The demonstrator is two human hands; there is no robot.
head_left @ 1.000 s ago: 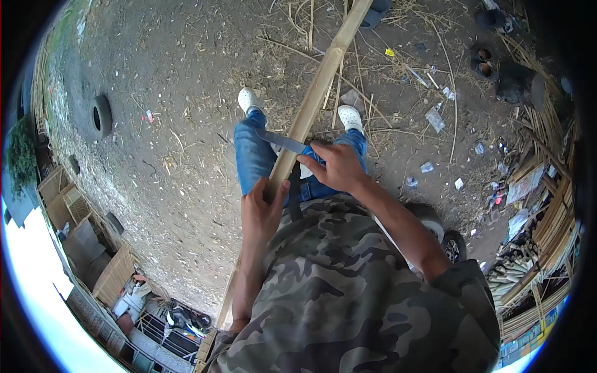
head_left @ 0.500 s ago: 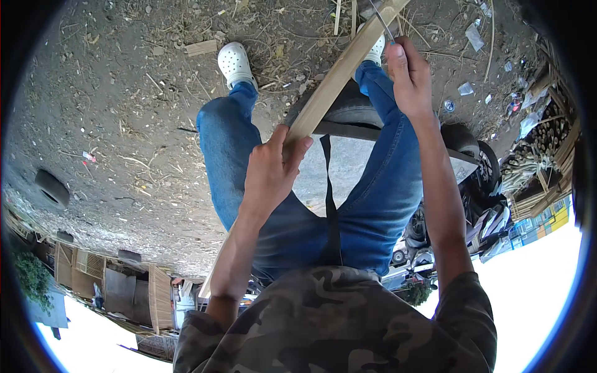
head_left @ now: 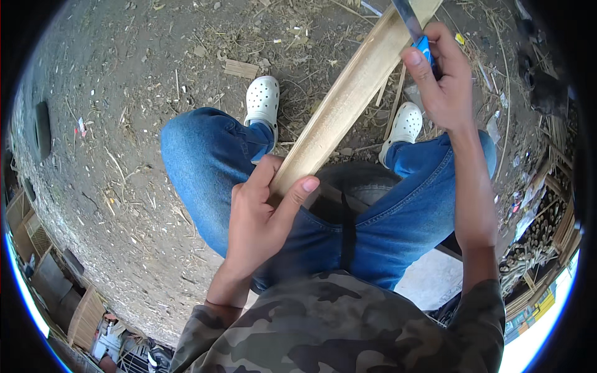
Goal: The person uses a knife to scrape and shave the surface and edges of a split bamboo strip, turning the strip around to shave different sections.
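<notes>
- setting on my remote feed: an outdoor yard, used as an open-air workshop.
- ground: i see bare earth (head_left: 124,81) strewn with thin sticks (head_left: 395,104) and a flat wooden offcut (head_left: 240,68).
- right margin: stacked poles (head_left: 528,256), cut ends showing.
- left margin: a tire (head_left: 41,132) on the soil; below it, wooden sheds (head_left: 87,317).
- upper centre: a long pale strip (head_left: 339,102) and a knife (head_left: 423,46), indicating handwork.

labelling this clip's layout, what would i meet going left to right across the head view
Large dark tire → left hand → black strap → right hand → pile of thin poles.
</notes>
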